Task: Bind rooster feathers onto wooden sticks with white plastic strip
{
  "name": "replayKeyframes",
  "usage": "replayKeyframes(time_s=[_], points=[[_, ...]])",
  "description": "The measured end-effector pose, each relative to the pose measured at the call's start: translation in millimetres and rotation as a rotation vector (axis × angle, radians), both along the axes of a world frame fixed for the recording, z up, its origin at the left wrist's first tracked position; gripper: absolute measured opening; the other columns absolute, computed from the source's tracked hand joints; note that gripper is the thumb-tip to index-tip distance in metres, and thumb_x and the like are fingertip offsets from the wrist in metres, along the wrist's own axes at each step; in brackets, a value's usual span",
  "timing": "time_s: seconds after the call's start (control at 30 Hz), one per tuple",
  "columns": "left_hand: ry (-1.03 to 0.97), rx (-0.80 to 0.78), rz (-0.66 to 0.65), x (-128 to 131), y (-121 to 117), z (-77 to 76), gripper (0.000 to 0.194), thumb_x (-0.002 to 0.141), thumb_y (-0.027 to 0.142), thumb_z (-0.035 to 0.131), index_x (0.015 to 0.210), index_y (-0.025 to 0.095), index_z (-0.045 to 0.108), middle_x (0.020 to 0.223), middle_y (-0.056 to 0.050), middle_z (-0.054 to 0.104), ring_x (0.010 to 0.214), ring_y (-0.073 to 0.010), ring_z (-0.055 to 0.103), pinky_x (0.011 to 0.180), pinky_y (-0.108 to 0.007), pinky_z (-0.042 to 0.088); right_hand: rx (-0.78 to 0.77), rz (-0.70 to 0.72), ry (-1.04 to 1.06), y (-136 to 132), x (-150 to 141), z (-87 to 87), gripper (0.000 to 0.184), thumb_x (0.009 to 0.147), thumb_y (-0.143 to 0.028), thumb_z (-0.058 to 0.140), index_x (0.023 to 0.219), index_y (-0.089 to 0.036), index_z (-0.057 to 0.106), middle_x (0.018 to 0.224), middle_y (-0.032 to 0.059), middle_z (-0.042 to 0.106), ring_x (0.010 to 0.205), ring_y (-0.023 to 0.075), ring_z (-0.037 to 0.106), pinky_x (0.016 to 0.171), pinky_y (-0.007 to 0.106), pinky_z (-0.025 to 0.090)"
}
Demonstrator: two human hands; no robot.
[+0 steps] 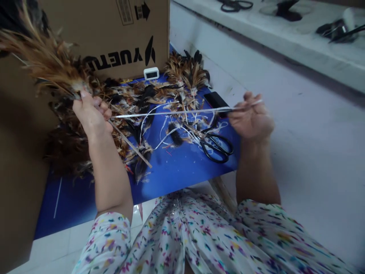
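My left hand (92, 114) is closed around the base of a feather duster (54, 72), whose brown and black plumes fan toward the upper left. Its thin stick (132, 147) slants down to the right below the hand. A white strip (171, 113) runs taut from the duster to my right hand (251, 116), whose fingers are curled shut on its other end. Beneath the strip lie scissors (215, 144) with black handles, among loose white strips (168, 142) and feather scraps. A small black feather tuft (175, 134) rests beside them.
Loose brown feathers (119, 99) spread over the blue table (176, 167). Bundled feathers (188, 72), a white digital timer (151, 73) and a dark phone (217, 101) sit at the back. A cardboard box (114, 34) stands behind; a white ledge (273, 34) holding more scissors (236, 5) runs along the right.
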State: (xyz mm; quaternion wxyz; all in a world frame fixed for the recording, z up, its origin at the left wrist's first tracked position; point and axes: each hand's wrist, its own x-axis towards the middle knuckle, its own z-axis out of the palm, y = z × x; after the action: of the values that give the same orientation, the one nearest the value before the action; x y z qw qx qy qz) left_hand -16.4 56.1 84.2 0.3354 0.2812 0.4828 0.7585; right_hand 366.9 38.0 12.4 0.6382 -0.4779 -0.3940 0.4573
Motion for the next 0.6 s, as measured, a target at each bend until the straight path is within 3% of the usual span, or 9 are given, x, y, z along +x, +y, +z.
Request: replayKeyframes(time_s=[0.07,0.13,0.27,0.37,0.6], points=[[0.018,0.0,0.034,-4,2,-1.6,0.021,0.103,0.022,0.03,0.082,0.02,0.033,0.054,0.01,0.035,0.04,-0.001,0.026,0.043,-0.017,0.011,0.046,-0.042,-0.027,-4,21,7.1,0.038,0.101,-0.029,0.034,0.068,-0.024,0.052,0.048,-0.0063,0.024,0.046,0.0085,0.023,0.053,0.032,0.019],[0.025,-0.005,0.075,-10,3,-2.7,0.02,0.103,0.022,0.03,0.083,0.021,0.032,0.054,0.01,0.035,0.04,-0.0011,0.027,0.043,-0.017,0.011,0.135,-0.068,0.004,-4,43,12.7,0.042,0.101,-0.027,0.038,0.06,-0.025,0.045,0.046,-0.0082,0.013,0.045,0.0089,0.011,0.053,0.035,0.015],[0.032,-0.009,0.138,-20,3,-3.2,0.022,0.104,0.025,0.029,0.082,0.021,0.028,0.055,0.01,0.034,0.041,-0.0013,0.027,0.043,-0.017,0.013,0.094,-0.397,0.179,3,83,17.1,0.062,0.103,-0.017,0.013,0.048,-0.026,0.041,0.034,-0.0078,0.01,0.035,0.0073,0.011,0.055,0.038,0.019],[0.036,-0.005,0.14,-21,3,-2.9,0.023,0.104,0.027,0.029,0.082,0.021,0.027,0.057,0.01,0.034,0.042,-0.0007,0.026,0.043,-0.017,0.013,0.084,-0.606,0.245,8,100,16.4,0.07,0.102,-0.025,0.002,0.045,-0.026,0.043,0.032,-0.0075,0.012,0.031,0.0061,0.016,0.055,0.038,0.023],[0.05,0.001,0.163,-13,5,-2.8,0.023,0.105,0.025,0.026,0.082,0.022,0.026,0.058,0.011,0.034,0.042,-0.0012,0.027,0.044,-0.017,0.014,0.123,-0.721,0.322,9,101,12.7,0.069,0.103,-0.03,0.009,0.044,-0.023,0.043,0.032,-0.0086,0.014,0.033,0.0059,0.017,0.056,0.033,0.032]])
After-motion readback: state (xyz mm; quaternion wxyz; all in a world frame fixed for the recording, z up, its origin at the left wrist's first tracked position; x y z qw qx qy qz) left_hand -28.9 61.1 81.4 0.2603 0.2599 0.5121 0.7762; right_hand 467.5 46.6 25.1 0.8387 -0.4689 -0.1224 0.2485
